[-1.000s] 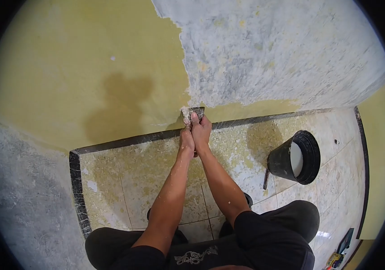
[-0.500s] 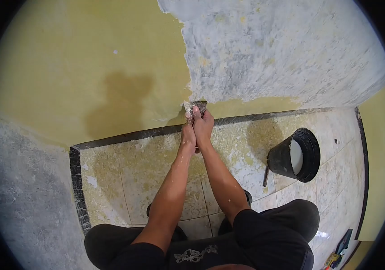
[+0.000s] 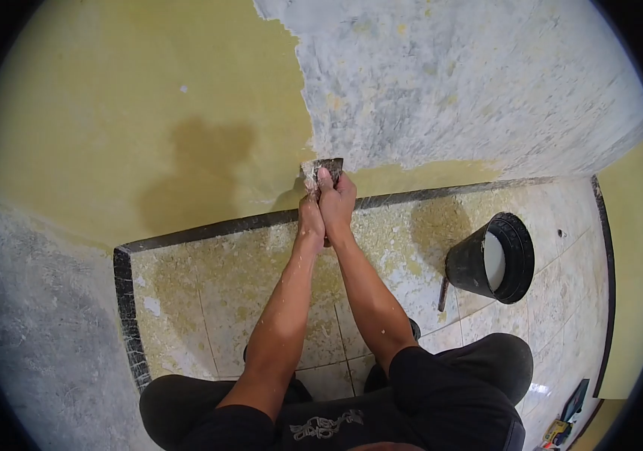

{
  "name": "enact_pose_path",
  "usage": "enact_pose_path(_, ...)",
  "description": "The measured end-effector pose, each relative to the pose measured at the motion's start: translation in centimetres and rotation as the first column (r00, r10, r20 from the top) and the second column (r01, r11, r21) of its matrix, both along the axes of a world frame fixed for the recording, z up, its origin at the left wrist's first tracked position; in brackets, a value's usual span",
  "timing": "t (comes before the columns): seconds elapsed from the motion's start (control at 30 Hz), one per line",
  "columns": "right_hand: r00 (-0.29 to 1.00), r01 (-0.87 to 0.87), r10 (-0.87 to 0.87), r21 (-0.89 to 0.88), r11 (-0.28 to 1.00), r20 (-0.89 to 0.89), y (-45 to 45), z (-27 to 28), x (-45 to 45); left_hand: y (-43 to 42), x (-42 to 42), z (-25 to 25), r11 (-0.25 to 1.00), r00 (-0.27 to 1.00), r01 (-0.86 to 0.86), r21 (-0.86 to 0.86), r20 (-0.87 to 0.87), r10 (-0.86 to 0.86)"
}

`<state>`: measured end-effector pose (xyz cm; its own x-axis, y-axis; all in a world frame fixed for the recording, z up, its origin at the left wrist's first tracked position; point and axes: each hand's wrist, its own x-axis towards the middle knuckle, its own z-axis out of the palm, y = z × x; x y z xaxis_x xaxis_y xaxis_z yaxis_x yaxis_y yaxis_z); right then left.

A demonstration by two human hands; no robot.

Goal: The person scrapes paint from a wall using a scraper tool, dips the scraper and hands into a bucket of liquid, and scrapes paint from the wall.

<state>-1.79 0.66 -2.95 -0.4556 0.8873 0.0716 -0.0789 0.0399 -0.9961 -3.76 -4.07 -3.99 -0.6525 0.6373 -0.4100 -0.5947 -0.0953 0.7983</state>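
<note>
Both of my hands are closed together on a scraper [image 3: 329, 167], whose wide flat blade meets the lower wall. My left hand [image 3: 310, 214] wraps the grip from the left side. On its right, my right hand [image 3: 338, 199] has its thumb laid up along the back of the blade. The scraper's handle is mostly hidden by my fingers. Yellow-green paint [image 3: 111, 98] covers the wall to the left of the blade. Up and to the right, the wall is a bare, patchy grey-white surface [image 3: 412, 98] with a ragged paint edge.
A black bucket [image 3: 468, 263] holding whitish liquid stands on the tiled floor to the right, a brown stick-like piece [image 3: 443, 295] beside it. Paint flakes [image 3: 261, 263] litter the tiles. A dark skirting strip [image 3: 246, 223] runs along the wall base. Small items [image 3: 559, 432] lie at lower right.
The scraper and both hands have shifted slightly up the wall and a little to the left. My grip is unchanged, and the bucket stays in place.
</note>
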Motion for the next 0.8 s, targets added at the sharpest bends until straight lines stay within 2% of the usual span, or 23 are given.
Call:
enact_pose_path(0.03, 0.990, -0.031, 0.022, -0.059, 0.998, -0.138, -0.4, 0.4, 0.1, 0.0, -0.1, -0.8, 1.000, 0.999, 0.002, 0.011, 0.044, -0.003)
enact_pose_path(0.07, 0.988, -0.038, 0.030, -0.053, 0.998, -0.149, -0.4, -0.2, 0.1, 0.2, 0.1, -1.3, 1.000, 0.999, -0.005, 0.017, 0.033, 0.004)
enact_pose_path(0.13, 0.999, 0.037, -0.039, -0.139, 0.990, -0.012, -0.1, -3.6, 0.3, 0.3, 1.0, -2.9, 0.993, 0.998, -0.060, -0.101, -0.024, 0.058)
enact_pose_path(0.17, 0.998, 0.045, -0.036, -0.164, 0.986, 0.053, 0.1, -4.9, 0.5, 0.1, 0.9, -4.2, 0.994, 1.000, -0.009, -0.106, -0.007, 0.008)
enact_pose_path(0.2, 0.998, 0.043, -0.036, -0.152, 0.987, 0.049, 0.4, -4.2, 0.3, 0.3, 0.8, -3.3, 0.995, 1.000, -0.011, -0.094, -0.010, 0.010)
enact_pose_path(0.27, 0.997, 0.051, -0.056, 0.088, 0.995, 0.060, -0.1, -1.6, 0.7, 0.0, 1.1, -1.3, 0.998, 0.998, -0.065, -0.020, -0.012, 0.065)
enact_pose_path(0.3, 0.996, 0.014, -0.020, 0.067, 0.998, 0.089, -0.1, 0.1, 0.7, 0.0, 0.4, -1.9, 0.998, 0.999, -0.009, 0.061, -0.034, 0.011)
enact_pose_path(0.4, 0.990, 0.046, -0.056, 0.077, 0.996, 0.127, 0.1, -1.4, 0.5, 0.1, 0.8, -1.8, 0.996, 0.998, -0.054, -0.064, -0.044, 0.052)
enact_pose_path(0.43, 0.993, 0.039, -0.044, 0.040, 0.998, 0.107, 0.0, -1.7, 0.7, 0.4, 1.3, -2.1, 0.990, 0.989, -0.139, -0.031, -0.059, 0.137)
enact_pose_path(0.47, 0.994, 0.042, -0.046, 0.047, 0.998, 0.099, 0.0, -2.2, 0.7, 0.4, 1.2, -2.7, 0.990, 0.989, -0.138, -0.022, -0.066, 0.136)
enact_pose_path(0.53, 0.999, 0.021, -0.017, -0.090, 0.996, 0.042, 0.1, -2.6, 0.8, 0.5, 1.0, -3.3, 0.999, 1.000, -0.023, -0.026, -0.008, 0.023)
enact_pose_path(0.57, 0.991, 0.033, -0.027, -0.041, 0.999, 0.134, 0.5, -3.0, 0.9, 0.4, 0.9, -3.9, 0.998, 1.000, -0.004, -0.062, 0.029, 0.006)
enact_pose_path(0.6, 0.989, 0.034, -0.027, -0.047, 0.998, 0.144, 0.4, -3.0, 1.1, 0.3, 1.0, -3.2, 0.998, 0.999, -0.003, -0.068, 0.039, 0.006)
enact_pose_path(0.7, 0.996, 0.006, -0.007, 0.013, 1.000, 0.092, 0.2, 0.4, 0.6, 1.0, 0.5, -1.2, 0.990, 0.993, -0.113, 0.083, 0.046, 0.110)
enact_pose_path(0.8, 0.999, -0.049, 0.049, -0.003, 0.999, 0.004, -0.1, 2.2, 0.0, 0.5, 0.4, -1.0, 0.994, 0.996, -0.088, 0.069, 0.038, 0.086)
